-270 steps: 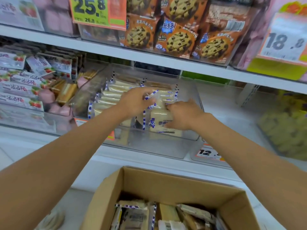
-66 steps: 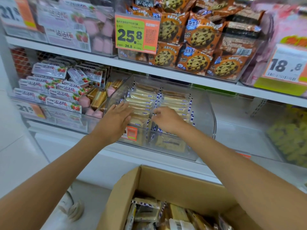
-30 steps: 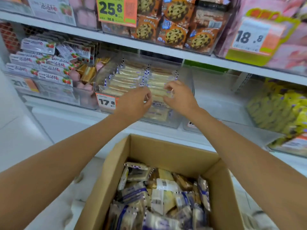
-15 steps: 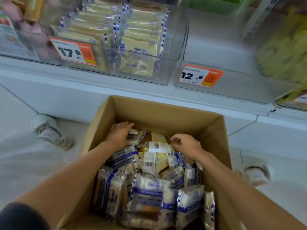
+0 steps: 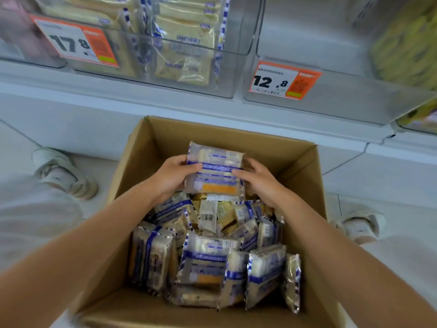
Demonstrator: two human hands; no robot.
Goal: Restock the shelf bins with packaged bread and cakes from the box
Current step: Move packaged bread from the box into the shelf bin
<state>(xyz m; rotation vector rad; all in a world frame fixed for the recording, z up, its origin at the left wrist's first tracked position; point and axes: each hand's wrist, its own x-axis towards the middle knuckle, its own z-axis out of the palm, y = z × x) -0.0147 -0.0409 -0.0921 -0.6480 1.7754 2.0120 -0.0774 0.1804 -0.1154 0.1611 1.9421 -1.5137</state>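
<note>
An open cardboard box (image 5: 305, 166) stands on the floor below the shelf, holding several clear packs of cake with blue stripes (image 5: 203, 263). Above the pile, one such cake pack (image 5: 215, 171) is lifted with its label facing me. My left hand (image 5: 171, 176) grips its left edge and my right hand (image 5: 257, 179) grips its right edge. On the shelf above, a clear bin (image 5: 238, 53) with a 17.8 tag holds rows of the same cake packs.
Right of the filled bin sits a clear bin (image 5: 331, 98) with a 12.8 tag (image 5: 283, 80), its visible part bare. Yellow packs (image 5: 406, 43) fill a bin at far right. White shoes (image 5: 63, 174) flank the box on the white floor.
Both hands left the shelf bin and dropped into the box. They have taken hold of one cake pack and raised it off the pile. The view tilted downwards.
</note>
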